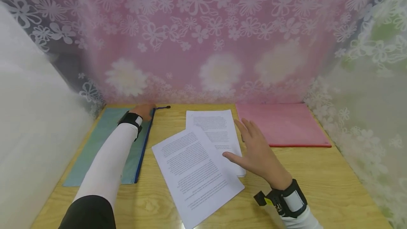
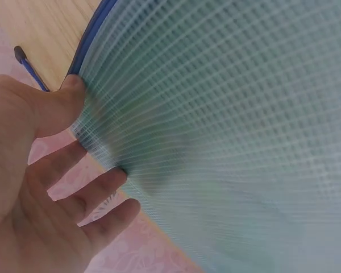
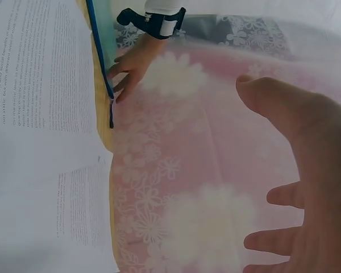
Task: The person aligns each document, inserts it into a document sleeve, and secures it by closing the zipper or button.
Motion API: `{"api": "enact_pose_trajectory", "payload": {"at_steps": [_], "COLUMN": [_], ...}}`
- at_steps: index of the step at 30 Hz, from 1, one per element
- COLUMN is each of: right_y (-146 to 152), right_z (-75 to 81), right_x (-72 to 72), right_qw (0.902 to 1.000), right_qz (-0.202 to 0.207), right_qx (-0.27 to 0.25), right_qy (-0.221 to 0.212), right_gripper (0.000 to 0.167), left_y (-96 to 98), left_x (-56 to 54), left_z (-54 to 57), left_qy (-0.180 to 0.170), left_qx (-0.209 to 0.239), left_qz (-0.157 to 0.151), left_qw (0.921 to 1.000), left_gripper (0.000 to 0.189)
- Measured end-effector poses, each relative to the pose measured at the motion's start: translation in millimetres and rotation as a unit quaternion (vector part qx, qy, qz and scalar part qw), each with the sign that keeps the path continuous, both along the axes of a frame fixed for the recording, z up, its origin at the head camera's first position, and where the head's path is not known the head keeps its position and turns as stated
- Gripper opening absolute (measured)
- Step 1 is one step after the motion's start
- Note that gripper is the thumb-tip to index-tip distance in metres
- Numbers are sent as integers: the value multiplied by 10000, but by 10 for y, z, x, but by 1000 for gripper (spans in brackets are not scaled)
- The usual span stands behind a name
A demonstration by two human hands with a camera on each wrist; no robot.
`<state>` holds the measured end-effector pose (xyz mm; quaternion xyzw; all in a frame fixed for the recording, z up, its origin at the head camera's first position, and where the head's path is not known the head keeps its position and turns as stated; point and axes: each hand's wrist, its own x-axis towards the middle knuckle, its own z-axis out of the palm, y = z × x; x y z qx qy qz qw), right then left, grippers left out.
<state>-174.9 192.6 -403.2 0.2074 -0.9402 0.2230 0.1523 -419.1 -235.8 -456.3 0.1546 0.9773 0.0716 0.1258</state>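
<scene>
At the back left of the table, my left hand (image 1: 143, 111) is at the far corner of a blue-green mesh zipper folder (image 1: 101, 144) with a dark blue zip edge. In the left wrist view, the thumb lies on the blue edge and the fingertips meet the folder's (image 2: 233, 142) adjoining side, pinching the corner. My right hand (image 1: 259, 154) hovers with spread fingers by the right side of the printed sheets, holding nothing. One printed sheet (image 1: 198, 176) lies slanted over a stack of printed paper (image 1: 211, 126) in the middle.
A pink folder (image 1: 283, 124) with a red edge lies at the back right. The blue zip pull (image 1: 163, 107) sticks out beside my left hand. Flowered pink sheeting (image 1: 219, 45) hangs along the table's (image 1: 305, 179) back edge, with pale sheeting on both sides.
</scene>
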Motion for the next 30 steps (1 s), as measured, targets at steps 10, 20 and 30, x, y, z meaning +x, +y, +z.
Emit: {"api": "enact_pose_trajectory", "payload": {"at_steps": [10,20,30], "right_y": [13,-151,-192], "right_z": [76,124,80], "right_x": [-6,17,40], "right_qw": [9958,9787,9838], "right_qz": [223,679,589], "right_qx": [-674,-1318,-1027], "right_qy": [-575,-1423,-1344], "right_gripper": [100,96,99], "left_y": [-145,-320,-284], "left_x": [-99,-13,266], "left_z": [-149,19,257], "left_qy": [470,512,887], "left_qx": [193,1313,1864], "left_qz": [-261,-512,-553], "left_qw": [9984,9887,9769], "left_gripper": [47,19,17]}}
